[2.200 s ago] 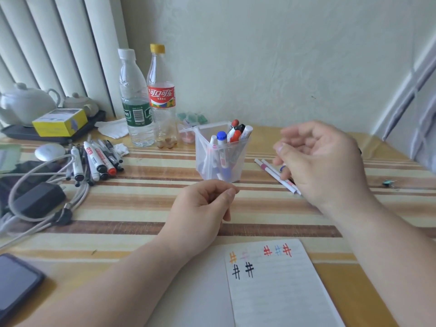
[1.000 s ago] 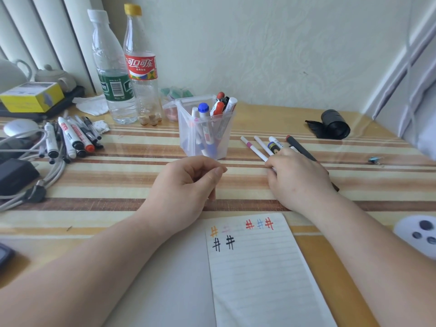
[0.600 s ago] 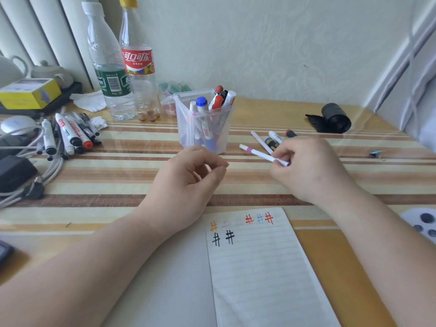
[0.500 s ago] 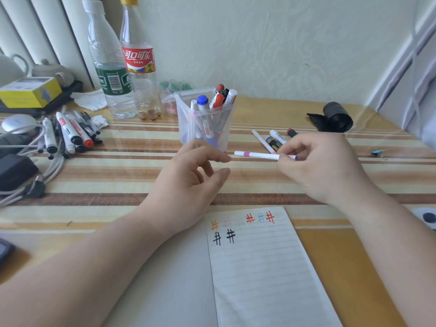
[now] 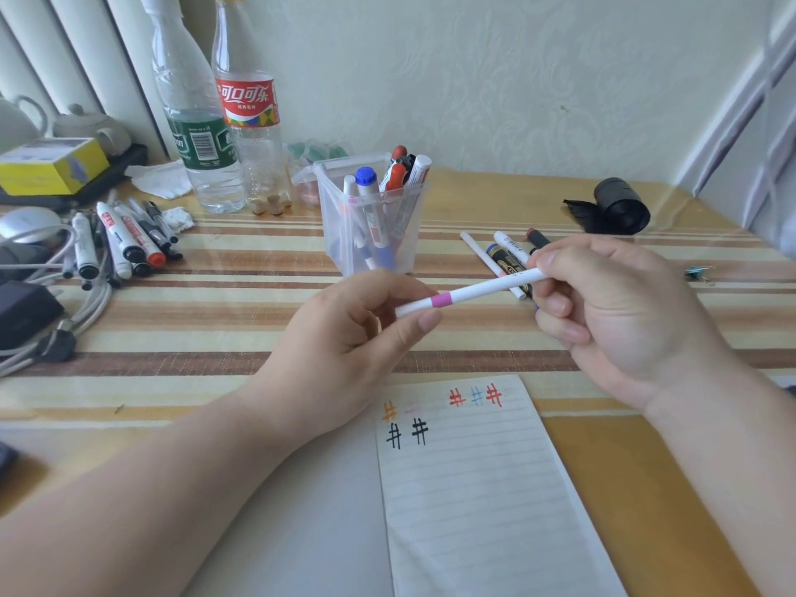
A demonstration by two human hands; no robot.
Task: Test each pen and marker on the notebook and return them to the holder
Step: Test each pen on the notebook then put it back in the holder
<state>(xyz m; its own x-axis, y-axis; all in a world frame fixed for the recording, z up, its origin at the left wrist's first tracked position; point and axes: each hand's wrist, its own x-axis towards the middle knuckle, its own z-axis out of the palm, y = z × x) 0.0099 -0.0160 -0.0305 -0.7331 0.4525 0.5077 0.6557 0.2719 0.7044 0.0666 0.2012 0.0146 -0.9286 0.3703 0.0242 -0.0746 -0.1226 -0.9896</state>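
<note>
A thin white pen with a pink band [image 5: 478, 290] is held level above the table between both hands. My right hand [image 5: 611, 312] pinches its right end; my left hand [image 5: 344, 338] pinches its left end, the cap side, between thumb and fingers. Below lies the open lined notebook [image 5: 482, 501] with several coloured and black hash marks at its top. The clear plastic holder [image 5: 370, 226] stands behind the hands with several markers upright in it. A few loose pens and markers [image 5: 504, 256] lie to the right of the holder.
A pile of markers [image 5: 125, 239] lies at the left beside cables and a charger [image 5: 26, 312]. Two plastic bottles [image 5: 224, 105] stand behind the holder. A black roll [image 5: 616, 206] sits at the back right, a small clip [image 5: 698, 272] near the right edge.
My right hand picked the pink-banded pen off the table and brought it toward the middle. My left hand opened its fingers and took hold of the pen's left end.
</note>
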